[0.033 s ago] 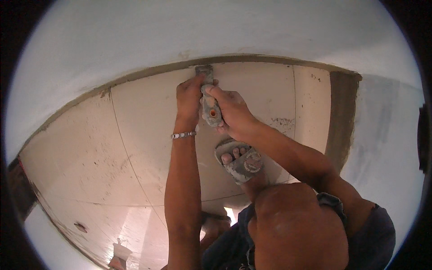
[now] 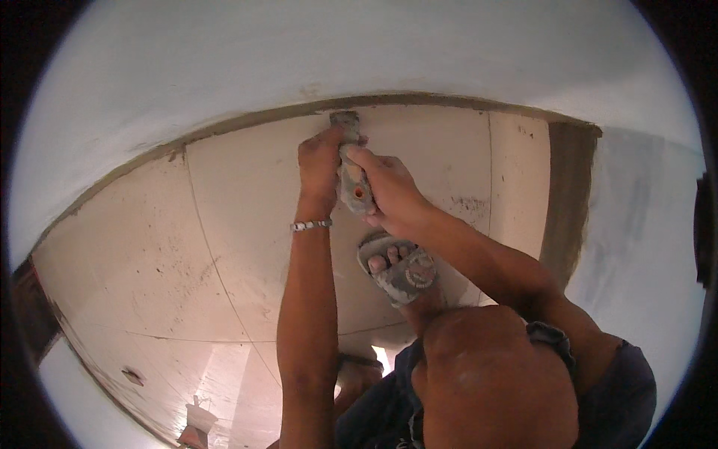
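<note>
A putty knife [image 2: 356,185] smeared with grey mortar points away from me, its handle end pierced by an orange-rimmed hole. Wrapped round the handle, my right hand [image 2: 390,185] grips it from the right. My left hand [image 2: 320,161], with a bracelet at the wrist, is closed against the left side near the blade; its fingertips are partly hidden. The short, dirty blade sits on the tiles just short of the grey mortar strip [image 2: 419,99] along the wall's foot. I cannot tell whether it touches the strip.
Pale floor tiles [image 2: 247,202] with dark joints and specks lie around my sandalled foot [image 2: 396,266]. A pale wall [image 2: 359,45] rises ahead. Another wall [image 2: 636,217] stands to the right beside a wide grey mortar band [image 2: 572,179]. A small object [image 2: 133,376] lies at lower left.
Both hands and the putty knife have shifted slightly to the right and a little toward me. The blade has moved away from the mortar strip. My foot has stayed in place.
</note>
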Motion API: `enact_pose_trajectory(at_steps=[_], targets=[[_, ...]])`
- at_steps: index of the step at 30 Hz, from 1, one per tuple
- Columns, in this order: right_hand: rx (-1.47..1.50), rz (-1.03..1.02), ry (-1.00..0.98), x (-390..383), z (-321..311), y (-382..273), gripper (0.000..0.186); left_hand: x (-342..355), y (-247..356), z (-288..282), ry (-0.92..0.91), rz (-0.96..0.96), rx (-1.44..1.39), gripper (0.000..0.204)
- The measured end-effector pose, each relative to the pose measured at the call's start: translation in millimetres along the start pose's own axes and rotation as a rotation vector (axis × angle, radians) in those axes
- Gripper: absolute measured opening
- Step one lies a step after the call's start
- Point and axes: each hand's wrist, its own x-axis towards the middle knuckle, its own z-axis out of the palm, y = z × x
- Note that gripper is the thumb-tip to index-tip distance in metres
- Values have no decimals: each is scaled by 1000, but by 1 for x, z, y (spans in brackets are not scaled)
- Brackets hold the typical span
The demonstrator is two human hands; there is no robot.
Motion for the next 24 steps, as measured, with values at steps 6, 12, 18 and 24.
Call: enact_pose_trajectory(at_steps=[6, 12, 18, 24], targets=[[5, -76, -74, 6, -8, -1, 39, 7, -2, 5, 29, -52, -64, 29], [-41, -65, -57, 5, -12, 0, 40, 15, -16, 1, -13, 264, 222, 28], [-53, -22, 58, -4, -12, 4, 37, 22, -38, 0, -85, 341, 275, 29], [-91, -44, 125, -6, -33, -11, 38, 15, -21, 37, 4, 83, 11, 34]])
